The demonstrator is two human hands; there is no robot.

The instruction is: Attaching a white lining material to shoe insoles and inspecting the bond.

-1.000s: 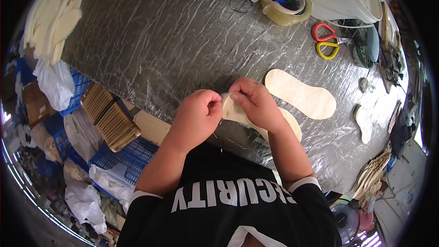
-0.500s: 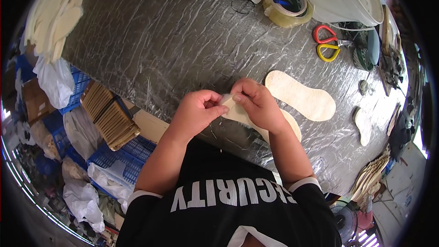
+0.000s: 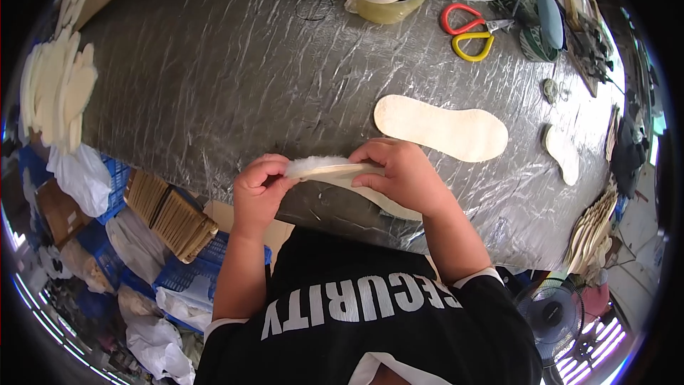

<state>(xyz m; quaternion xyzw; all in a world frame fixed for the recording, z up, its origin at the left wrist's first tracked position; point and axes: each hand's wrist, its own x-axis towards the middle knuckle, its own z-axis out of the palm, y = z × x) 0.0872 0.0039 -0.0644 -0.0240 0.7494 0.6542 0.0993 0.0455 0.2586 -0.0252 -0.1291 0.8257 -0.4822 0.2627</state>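
A cream insole with white fleece along its far side [image 3: 318, 165] is held at the table's near edge. My left hand [image 3: 260, 189] pinches its left end between thumb and fingers. My right hand [image 3: 402, 175] grips it farther along, thumb below and fingers above. The insole is tilted, showing its edge, and what looks like a pale layer extends under my right hand; whether it is the same piece I cannot tell. Another cream insole [image 3: 442, 128] lies flat just beyond my right hand.
Red-and-yellow-handled scissors [image 3: 470, 32] and tape rolls [image 3: 388, 7] lie at the far side. Stacked insoles [image 3: 57, 93] sit at the far left, a small pale piece [image 3: 563, 153] at the right. Blue crates [image 3: 189, 278] stand beside the table, a fan [image 3: 548, 317] at lower right.
My hands have moved apart, the left one going left. The insole has been turned so its fleece now shows. The whole view has shifted, with table items appearing farther left.
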